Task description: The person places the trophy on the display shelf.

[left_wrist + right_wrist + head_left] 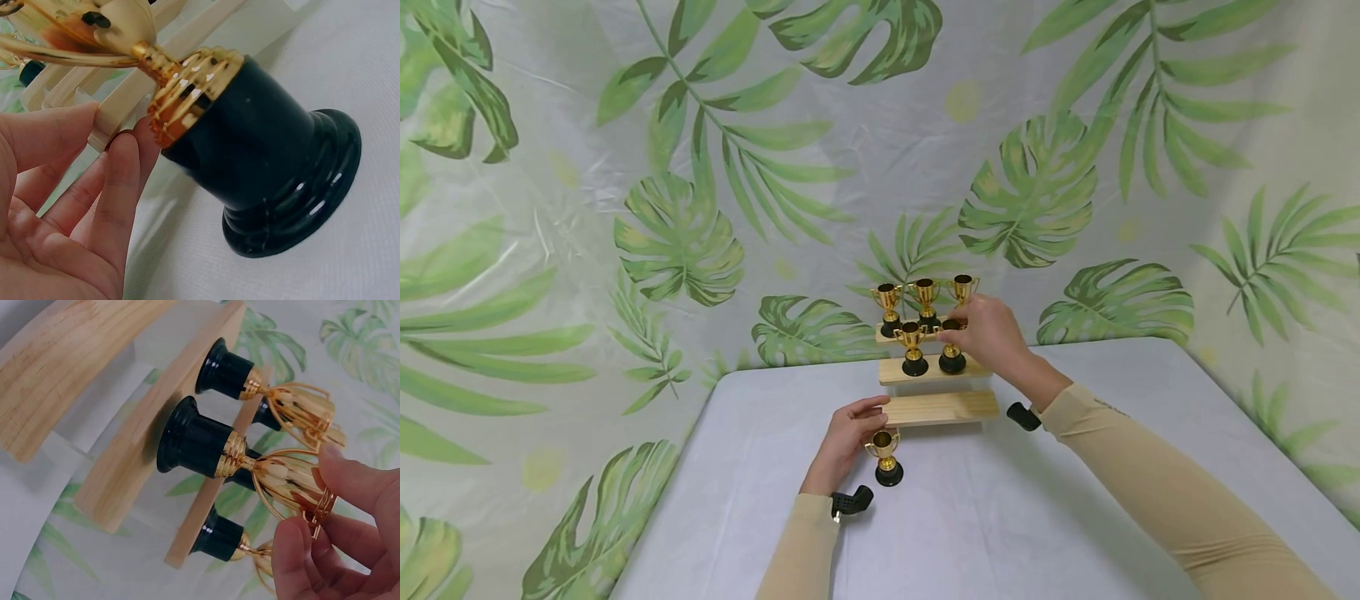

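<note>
My right hand pinches a small gold trophy cup near its rim, thumb on one side and fingers on the other. That trophy's black base stands on the middle board of a stepped wooden rack, right of another trophy. With thumb and fingertips, my left hand holds the left end of the rack's lowest board. Just in front of this hand, a further trophy stands upright on the table. Three trophies line the top board, the rightmost partly behind my right hand.
A white cloth covers the table, which the rack stands on. Behind it hangs a pale curtain printed with green leaves. Clear supports join the rack's boards. A black wrist device sits at my left cuff, another at my right.
</note>
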`<state>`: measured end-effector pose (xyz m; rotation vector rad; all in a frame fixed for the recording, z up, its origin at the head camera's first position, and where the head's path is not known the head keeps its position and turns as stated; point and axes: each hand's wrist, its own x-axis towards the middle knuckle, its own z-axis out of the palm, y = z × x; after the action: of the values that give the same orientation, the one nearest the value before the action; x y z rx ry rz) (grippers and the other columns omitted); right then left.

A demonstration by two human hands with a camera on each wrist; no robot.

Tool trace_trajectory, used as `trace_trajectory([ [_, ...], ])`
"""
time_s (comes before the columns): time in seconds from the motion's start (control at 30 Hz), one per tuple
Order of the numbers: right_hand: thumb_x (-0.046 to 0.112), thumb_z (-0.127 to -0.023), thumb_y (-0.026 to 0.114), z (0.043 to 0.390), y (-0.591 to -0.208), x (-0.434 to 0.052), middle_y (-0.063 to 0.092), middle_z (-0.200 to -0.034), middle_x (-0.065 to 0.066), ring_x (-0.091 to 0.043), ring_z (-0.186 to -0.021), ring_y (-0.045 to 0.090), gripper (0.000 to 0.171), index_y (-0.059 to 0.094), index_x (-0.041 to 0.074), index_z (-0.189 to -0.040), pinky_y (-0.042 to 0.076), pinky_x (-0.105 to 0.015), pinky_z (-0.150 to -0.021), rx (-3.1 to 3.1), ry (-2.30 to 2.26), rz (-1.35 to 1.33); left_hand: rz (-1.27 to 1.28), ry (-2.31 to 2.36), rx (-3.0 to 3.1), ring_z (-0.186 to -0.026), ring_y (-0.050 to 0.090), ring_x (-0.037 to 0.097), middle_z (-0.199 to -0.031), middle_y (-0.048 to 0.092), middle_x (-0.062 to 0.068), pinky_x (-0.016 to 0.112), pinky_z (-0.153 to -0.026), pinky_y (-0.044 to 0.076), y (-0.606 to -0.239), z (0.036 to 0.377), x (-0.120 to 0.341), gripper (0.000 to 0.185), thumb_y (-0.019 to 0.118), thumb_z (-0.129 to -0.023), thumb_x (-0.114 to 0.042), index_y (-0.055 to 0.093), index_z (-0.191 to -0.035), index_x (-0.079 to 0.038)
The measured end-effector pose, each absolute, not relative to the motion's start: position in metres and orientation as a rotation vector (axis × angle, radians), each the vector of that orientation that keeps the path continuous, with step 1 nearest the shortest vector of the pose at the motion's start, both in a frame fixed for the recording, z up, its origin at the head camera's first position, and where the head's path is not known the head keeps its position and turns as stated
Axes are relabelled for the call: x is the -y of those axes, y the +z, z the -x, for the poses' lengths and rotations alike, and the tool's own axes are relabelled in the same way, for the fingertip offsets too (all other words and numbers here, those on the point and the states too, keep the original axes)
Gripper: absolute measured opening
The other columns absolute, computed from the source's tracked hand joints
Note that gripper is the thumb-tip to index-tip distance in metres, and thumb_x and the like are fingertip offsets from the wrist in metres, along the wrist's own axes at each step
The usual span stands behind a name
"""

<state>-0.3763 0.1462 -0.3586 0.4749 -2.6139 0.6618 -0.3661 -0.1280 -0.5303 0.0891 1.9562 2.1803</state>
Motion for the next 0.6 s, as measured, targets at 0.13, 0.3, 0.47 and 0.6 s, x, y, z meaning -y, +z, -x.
trace_trajectory([
  [0.13, 0.034, -0.084, 0.084, 0.3787, -0.3604, -0.1471, 0.066, -0.096, -0.011, -0.024, -0.079, 0.058, 0.043, 0.077, 0.002, -0.113, 0.05, -0.041, -0.069, 2.626, 0.686, -0.461, -0.086, 2.181, -1.952, -0.099, 0.067, 0.021, -0.111, 0.067, 0.011, 0.029, -0.079, 0.055, -0.5292, 0.3655, 0.1283, 0.039, 0.074, -0.091, -0.01, 0.068, -0.129, -0.007],
  [0.3, 0.032, -0.085, 0.084, 0.3814, -0.3629, -0.1471, 0.066, -0.095, -0.011, -0.025, -0.08, 0.058, 0.04, 0.077, 0.002, -0.111, 0.05, -0.043, -0.07, 2.629, 0.695, -0.45, -0.081, 2.181, -1.949, -0.099, 0.067, 0.021, -0.111, 0.068, 0.011, 0.03, -0.08, 0.055, -0.529, 0.3661, 0.1281, 0.038, 0.074, -0.091, -0.009, 0.069, -0.129, -0.007],
  [0.47, 0.032, -0.085, 0.083, 0.385, -0.3654, -0.1466, 0.065, -0.093, -0.011, -0.024, -0.079, 0.057, 0.039, 0.077, 0.001, -0.11, 0.05, -0.042, -0.069, 2.627, 0.695, -0.445, -0.084, 2.176, -1.946, -0.1, 0.068, 0.022, -0.113, 0.068, 0.012, 0.03, -0.081, 0.055, -0.5298, 0.367, 0.1286, 0.039, 0.074, -0.091, -0.01, 0.068, -0.13, -0.006],
  [0.6, 0.032, -0.086, 0.082, 0.3869, -0.3671, -0.1464, 0.065, -0.092, -0.012, -0.025, -0.08, 0.058, 0.039, 0.078, 0.001, -0.109, 0.051, -0.043, -0.069, 2.613, 0.687, -0.444, -0.089, 2.172, -1.949, -0.101, 0.067, 0.022, -0.115, 0.068, 0.013, 0.029, -0.081, 0.054, -0.5302, 0.3665, 0.1292, 0.04, 0.073, -0.092, -0.01, 0.067, -0.131, -0.006],
])
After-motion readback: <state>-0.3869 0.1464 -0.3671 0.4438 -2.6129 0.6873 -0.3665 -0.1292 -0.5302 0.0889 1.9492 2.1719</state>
